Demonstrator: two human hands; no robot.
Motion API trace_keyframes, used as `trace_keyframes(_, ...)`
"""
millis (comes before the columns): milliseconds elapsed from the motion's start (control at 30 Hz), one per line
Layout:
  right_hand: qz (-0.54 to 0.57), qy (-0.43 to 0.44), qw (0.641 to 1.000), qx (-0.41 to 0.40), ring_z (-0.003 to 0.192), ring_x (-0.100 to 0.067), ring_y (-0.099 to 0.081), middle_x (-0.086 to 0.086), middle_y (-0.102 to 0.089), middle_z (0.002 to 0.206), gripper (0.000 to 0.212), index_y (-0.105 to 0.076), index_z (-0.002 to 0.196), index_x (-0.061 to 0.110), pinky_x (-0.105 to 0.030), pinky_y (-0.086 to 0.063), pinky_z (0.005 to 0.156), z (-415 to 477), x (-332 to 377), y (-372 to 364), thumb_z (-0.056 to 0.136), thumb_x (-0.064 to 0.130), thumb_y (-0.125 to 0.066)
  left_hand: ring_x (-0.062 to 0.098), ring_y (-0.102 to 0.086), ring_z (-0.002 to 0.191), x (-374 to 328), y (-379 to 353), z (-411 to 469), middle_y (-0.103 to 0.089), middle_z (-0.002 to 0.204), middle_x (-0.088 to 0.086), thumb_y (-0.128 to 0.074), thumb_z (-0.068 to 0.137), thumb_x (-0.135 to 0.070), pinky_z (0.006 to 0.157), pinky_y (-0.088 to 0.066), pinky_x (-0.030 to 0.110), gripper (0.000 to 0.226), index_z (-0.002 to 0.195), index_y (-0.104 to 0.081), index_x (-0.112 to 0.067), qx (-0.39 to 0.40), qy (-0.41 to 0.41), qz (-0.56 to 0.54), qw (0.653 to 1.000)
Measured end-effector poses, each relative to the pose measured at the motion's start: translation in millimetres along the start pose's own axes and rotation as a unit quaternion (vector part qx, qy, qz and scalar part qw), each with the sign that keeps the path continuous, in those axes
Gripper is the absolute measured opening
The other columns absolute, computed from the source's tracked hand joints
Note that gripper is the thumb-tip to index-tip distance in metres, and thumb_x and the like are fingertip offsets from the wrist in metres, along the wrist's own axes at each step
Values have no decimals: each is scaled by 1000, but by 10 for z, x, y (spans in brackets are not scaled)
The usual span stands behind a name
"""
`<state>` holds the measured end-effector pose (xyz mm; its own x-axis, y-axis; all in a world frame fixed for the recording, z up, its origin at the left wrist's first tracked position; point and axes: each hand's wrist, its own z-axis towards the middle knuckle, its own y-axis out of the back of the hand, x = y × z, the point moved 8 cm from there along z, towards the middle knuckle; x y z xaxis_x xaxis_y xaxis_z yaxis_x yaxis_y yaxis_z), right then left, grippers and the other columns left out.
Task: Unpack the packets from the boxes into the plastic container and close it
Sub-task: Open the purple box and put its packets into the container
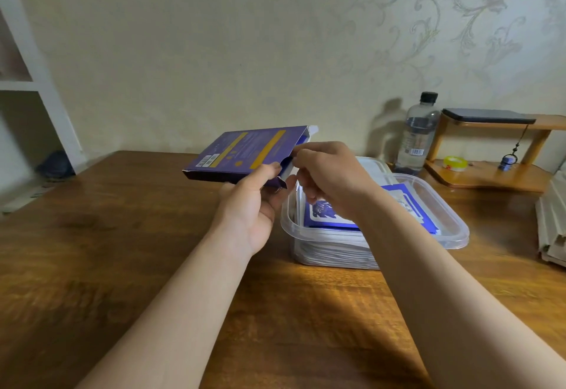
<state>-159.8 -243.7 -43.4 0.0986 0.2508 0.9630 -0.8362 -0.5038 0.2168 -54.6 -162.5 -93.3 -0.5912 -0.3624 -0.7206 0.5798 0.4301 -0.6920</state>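
Box (245, 156): purple with yellow bands, held in the air and tilted, its open end turned toward both hands, end flap raised.
Left hand (254, 214): grips the box at the near corner of its open end, thumb on top, fingers curled underneath.
Right hand (330, 180): fingers curled, tips brought together at the mouth of the box, just right of the left thumb; whether they hold anything cannot be told.
Packet edge (288, 172): pale, showing in the box mouth between the two hands.
Plastic container (453, 220): clear, open, directly below the right hand and wrist, resting on the table (122, 266).
Packets (324, 214): blue and white, stacked flat inside the container, under the right hand.
Lid (373, 165): clear, lying just behind the container, beyond the right hand.
Bottle (418, 134): upright, beyond the lid, well past the grip.
Wooden shelf (490, 174): right of the bottle, with a tape roll (455, 163) on its lower board.
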Motion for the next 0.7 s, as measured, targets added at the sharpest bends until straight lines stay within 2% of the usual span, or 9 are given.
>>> trace_keyframes(67,-69,24,997,34,42,-20,-39,-12,-56,55,34,-72,95,14,-27,-36,44,-21,2,-28,89,6,-40,36,-73,103,0,5,6,-70,118,24,-70,89,2,70,-64,39,38,126,-63,0,4,6,-9,1000)
trace_keyframes(100,-122,45,990,44,43,-17,-43,-9,-59,56,38,-71,103,24,-26,-38,45,-30,-2,-39,90,8,-40,38,-71,107,2,3,9,-69,119,26,-70,89,2,71,-64,39,37,126,-63,0,7,12,-10,1000)
trace_keyframes(133,-177,75,980,46,44,-14,-47,-3,-61,57,41,-69,115,26,-24,-41,46,-35,1,-45,91,9,-40,38,-70,108,7,3,14,-68,116,27,-69,89,2,71,-64,39,36,125,-63,1,9,18,-12,1000)
trace_keyframes(200,-273,154,949,35,53,-10,-56,7,-61,62,42,-67,124,24,-24,-47,54,-34,31,-52,94,9,-41,37,-70,104,23,-6,19,-68,108,25,-68,89,3,73,-65,39,31,120,-65,3,11,35,-24,999)
trace_keyframes(300,-383,233,893,19,74,-23,-59,1,-68,84,37,-67,123,27,-37,-54,71,-22,63,-94,98,12,-44,35,-74,95,47,2,14,-71,99,22,-68,89,4,81,-64,42,18,106,-67,1,4,58,-40,998)
trace_keyframes(367,-420,251,872,8,79,-27,-58,-3,-71,95,33,-68,121,28,-42,-54,73,-2,67,-102,98,16,-48,36,-73,96,45,10,7,-70,96,22,-69,88,5,84,-63,44,13,100,-66,1,-2,60,-33,998)
trace_keyframes(500,-449,312,837,-30,87,-37,-62,-9,-67,100,26,-72,115,26,-45,-54,68,-40,147,-113,96,19,-55,38,-72,100,40,29,10,-68,97,22,-69,88,5,83,-63,45,15,101,-65,1,-5,55,-24,998)
trace_keyframes(633,-440,342,827,-75,75,-33,-59,-8,-55,90,22,-78,101,23,-40,-49,54,-83,215,-44,88,28,-61,35,-73,95,48,43,22,-69,100,24,-69,88,5,72,-65,40,20,107,-65,2,-5,57,-7,998)
trace_keyframes(700,-438,368,814,-105,71,-32,-57,-9,-54,85,15,-79,91,18,-37,-47,47,-118,258,-23,83,25,-68,33,-73,91,43,34,18,-70,96,23,-68,88,6,67,-64,38,20,107,-65,3,-7,54,-10,998)
